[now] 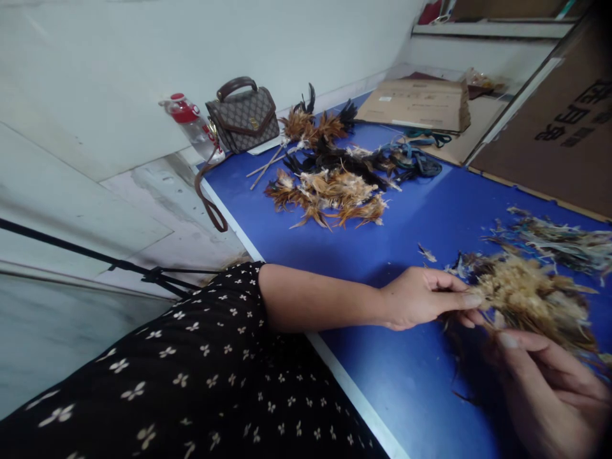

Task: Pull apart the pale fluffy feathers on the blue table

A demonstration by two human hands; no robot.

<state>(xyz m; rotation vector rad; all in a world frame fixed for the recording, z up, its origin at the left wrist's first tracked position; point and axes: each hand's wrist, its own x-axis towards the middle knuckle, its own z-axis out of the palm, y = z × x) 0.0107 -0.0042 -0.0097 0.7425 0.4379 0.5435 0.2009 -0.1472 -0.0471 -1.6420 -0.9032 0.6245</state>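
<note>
Feather bundle (530, 299) pinched at its tip by left hand (421, 298), right hand (549, 389) gripping it from below, over blue desk (411, 376), feather pile (335, 185) well apart.

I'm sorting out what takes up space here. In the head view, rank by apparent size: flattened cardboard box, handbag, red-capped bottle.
1. flattened cardboard box
2. handbag
3. red-capped bottle
The box lies farther away, so it is probably larger still.

Fluffy tan feathers (526, 299) on a smooth, matt blue tabletop (421, 210)
</note>
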